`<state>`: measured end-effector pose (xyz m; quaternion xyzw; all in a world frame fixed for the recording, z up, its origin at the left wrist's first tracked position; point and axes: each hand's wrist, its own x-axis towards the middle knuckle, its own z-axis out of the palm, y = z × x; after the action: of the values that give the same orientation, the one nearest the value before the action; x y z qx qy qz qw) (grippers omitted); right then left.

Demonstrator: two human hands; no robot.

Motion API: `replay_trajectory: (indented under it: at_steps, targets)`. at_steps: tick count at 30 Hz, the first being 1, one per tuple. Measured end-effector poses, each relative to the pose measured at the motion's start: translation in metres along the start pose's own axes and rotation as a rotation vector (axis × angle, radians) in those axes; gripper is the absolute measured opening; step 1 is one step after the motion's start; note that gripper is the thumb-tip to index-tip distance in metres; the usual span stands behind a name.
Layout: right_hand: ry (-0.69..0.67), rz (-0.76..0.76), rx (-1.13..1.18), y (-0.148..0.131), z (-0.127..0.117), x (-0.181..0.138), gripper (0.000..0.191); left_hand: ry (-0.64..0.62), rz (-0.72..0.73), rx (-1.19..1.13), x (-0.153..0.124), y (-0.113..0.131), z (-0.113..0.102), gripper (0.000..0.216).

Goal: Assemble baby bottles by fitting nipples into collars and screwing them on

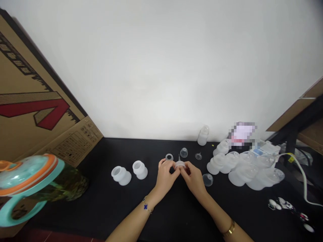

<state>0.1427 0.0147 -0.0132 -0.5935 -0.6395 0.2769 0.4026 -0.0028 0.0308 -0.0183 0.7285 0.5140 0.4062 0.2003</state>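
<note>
My left hand (pixel 165 176) and my right hand (pixel 194 179) meet at the middle of the black table, fingertips pinching a white bottle collar (pixel 180 164) from both sides. A thin translucent tip rises from the collar's top. Just beyond my left fingers lies a clear ring-shaped part (pixel 169 157), perhaps touching them. A clear dome cap (pixel 184 152) and a clear nipple-like piece (pixel 198 156) are behind my hands. Another clear dome cap (pixel 208 179) rests beside my right hand. Two white open-mouthed bottles (pixel 121 175) (pixel 140 169) stand left of my hands.
Several capped white baby bottles (pixel 242 168) cluster at the right; one more bottle (pixel 203 135) is against the wall. A turquoise-and-orange lidded jug (pixel 42 181) and a cardboard box (pixel 63 134) occupy the left. A white cable (pixel 304 181) and beaded strap (pixel 290 205) are far right.
</note>
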Motion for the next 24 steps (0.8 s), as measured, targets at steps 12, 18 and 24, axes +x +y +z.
replay_trajectory:
  at_steps: [12, 18, 24]
  targets:
    - [0.004, 0.012, 0.003, 0.0008, 0.0018, -0.0006, 0.031, -0.001, -0.008, -0.009, 0.0015, 0.0078, -0.004, 0.023]
    - [0.011, -0.005, 0.015, 0.0024, 0.0027, -0.0009, 0.03, -0.009, -0.012, -0.022, 0.0012, 0.0047, -0.0033, 0.022]
    - [-0.009, -0.038, 0.03, -0.0022, 0.0015, -0.0036, 0.026, -0.012, -0.008, 0.04, 0.0022, 0.0036, -0.0046, 0.019]
